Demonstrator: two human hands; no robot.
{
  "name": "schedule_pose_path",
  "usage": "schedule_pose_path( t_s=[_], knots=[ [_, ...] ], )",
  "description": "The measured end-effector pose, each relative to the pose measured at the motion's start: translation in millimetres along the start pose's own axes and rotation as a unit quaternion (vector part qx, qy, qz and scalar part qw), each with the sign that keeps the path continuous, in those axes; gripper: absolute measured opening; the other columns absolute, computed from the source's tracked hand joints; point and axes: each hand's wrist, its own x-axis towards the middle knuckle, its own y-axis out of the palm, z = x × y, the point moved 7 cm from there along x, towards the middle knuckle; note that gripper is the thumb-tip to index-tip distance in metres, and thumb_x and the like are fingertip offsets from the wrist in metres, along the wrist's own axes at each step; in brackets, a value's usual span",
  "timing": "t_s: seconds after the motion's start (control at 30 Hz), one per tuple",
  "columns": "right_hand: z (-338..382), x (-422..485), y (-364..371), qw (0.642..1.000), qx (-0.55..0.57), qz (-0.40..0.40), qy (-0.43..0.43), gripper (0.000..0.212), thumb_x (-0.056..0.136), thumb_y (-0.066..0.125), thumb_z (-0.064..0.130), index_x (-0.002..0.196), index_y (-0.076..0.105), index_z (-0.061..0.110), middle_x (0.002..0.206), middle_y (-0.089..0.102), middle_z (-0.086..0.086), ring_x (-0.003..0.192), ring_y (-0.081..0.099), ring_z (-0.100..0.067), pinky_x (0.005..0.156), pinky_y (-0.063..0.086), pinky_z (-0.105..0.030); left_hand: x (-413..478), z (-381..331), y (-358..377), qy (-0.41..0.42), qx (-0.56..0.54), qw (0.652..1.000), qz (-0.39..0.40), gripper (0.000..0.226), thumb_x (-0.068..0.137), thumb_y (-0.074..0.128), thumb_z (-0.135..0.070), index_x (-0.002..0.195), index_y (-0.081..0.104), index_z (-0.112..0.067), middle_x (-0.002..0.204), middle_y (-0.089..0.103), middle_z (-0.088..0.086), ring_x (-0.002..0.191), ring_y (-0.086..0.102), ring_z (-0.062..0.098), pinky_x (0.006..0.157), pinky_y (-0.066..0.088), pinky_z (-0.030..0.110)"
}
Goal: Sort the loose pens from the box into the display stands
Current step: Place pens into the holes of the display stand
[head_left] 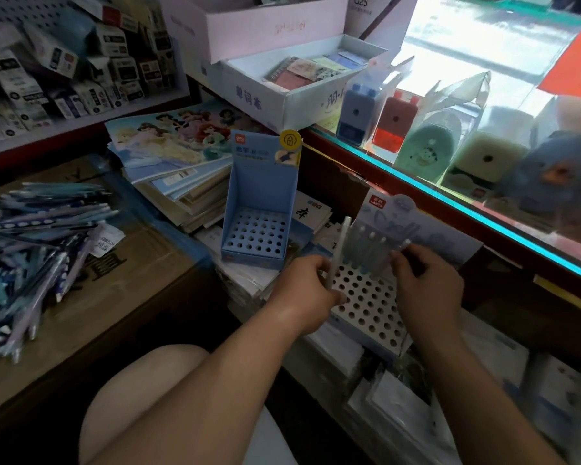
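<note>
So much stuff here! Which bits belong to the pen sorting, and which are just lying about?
In the job: left hand gripping a white pen; right hand pinching a standing pen; white stand; empty blue stand; loose pens pile.
Lying about: princess books; pencil sharpeners; notebook box.

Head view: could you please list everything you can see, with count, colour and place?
loose pens: many, blue and white, on box, left.
blue stand: one, empty, centre.
white stand: one, under both grips.
row pens: about three, pale blue, white stand's back row.
end pen: one, pale, right end of that row.
white pen: one, upright, left of row.
booklets: stack, mixed, behind blue stand.
sharpeners: several, blue, red, green, upper right.
left grip: holds white pen.
right grip: pinches end pen.
</note>
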Motion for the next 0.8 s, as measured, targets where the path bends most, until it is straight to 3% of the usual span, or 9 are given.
schedule_pose_path(
  t_s=[0.1,0.23,0.37,0.5,0.6,0.7,0.8],
  knots=[
    [-2.2,2.1,8.8,0.997,-0.068,0.023,-0.017,0.018,0.101,0.06,0.02,0.111,0.072,0.014,0.098,0.065,0.007,0.079,0.051,0.001,0.069,0.034,-0.012,0.4,-1.0,1.9,0.003,-0.003,1.0,0.005,0.038,0.086,0.078,-0.012,0.119,0.062,-0.024,0.11,0.064,-0.001,0.102,0.065,0.018,0.093,0.058,0.044],
    [-10.1,5.2,19.2,0.994,-0.102,0.039,-0.004,0.016,0.102,0.058,0.022,0.104,0.071,0.015,0.096,0.069,0.001,0.081,0.055,-0.008,0.073,0.04,-0.026,1.6,-2.5,4.3,0.006,0.0,1.0,0.011,0.04,0.086,0.077,-0.012,0.121,0.061,-0.022,0.109,0.065,0.0,0.099,0.066,0.017,0.092,0.059,0.044],
    [-15.1,11.8,25.4,0.992,-0.118,0.039,0.007,0.016,0.101,0.057,0.023,0.098,0.07,0.015,0.088,0.068,0.001,0.074,0.057,-0.008,0.061,0.036,-0.019,1.9,-3.3,4.4,0.011,-0.001,1.0,0.011,0.039,0.087,0.077,-0.012,0.121,0.06,-0.021,0.106,0.065,-0.001,0.098,0.066,0.016,0.093,0.059,0.043],
    [-9.7,15.3,22.8,0.989,-0.133,0.071,0.008,0.019,0.101,0.058,0.022,0.094,0.072,0.011,0.081,0.066,0.001,0.067,0.053,-0.006,0.058,0.037,-0.022,1.2,-4.4,3.8,0.018,0.009,1.0,0.003,0.03,0.088,0.076,-0.011,0.112,0.062,-0.021,0.1,0.066,-0.002,0.093,0.066,0.013,0.091,0.059,0.041],
    [-12.4,7.4,13.5,0.992,-0.082,0.087,0.043,0.021,0.102,0.056,0.031,0.093,0.07,0.018,0.089,0.071,0.001,0.074,0.062,-0.008,0.064,0.049,-0.025,1.7,-4.6,3.1,0.026,0.014,1.0,-0.007,0.028,0.087,0.077,-0.012,0.11,0.064,-0.019,0.101,0.067,-0.003,0.093,0.065,0.01,0.087,0.059,0.033],
    [-7.4,-10.2,7.8,0.99,0.054,0.107,0.074,0.015,0.1,0.059,0.032,0.108,0.07,0.026,0.101,0.07,0.01,0.091,0.068,-0.01,0.082,0.058,-0.036,3.8,-5.7,3.0,0.039,0.02,0.999,-0.013,0.028,0.087,0.077,-0.012,0.112,0.066,-0.02,0.103,0.068,-0.007,0.093,0.063,0.004,0.073,0.049,0.016],
    [8.2,-22.5,0.9,0.979,0.139,0.132,0.067,0.016,0.098,0.061,0.03,0.112,0.069,0.028,0.101,0.07,0.012,0.089,0.068,-0.005,0.076,0.057,-0.027,6.0,-7.2,10.8,0.055,0.031,0.998,0.002,0.025,0.089,0.075,-0.011,0.11,0.068,-0.021,0.102,0.069,-0.01,0.088,0.063,-0.003,0.064,0.045,0.007]
  ],
)
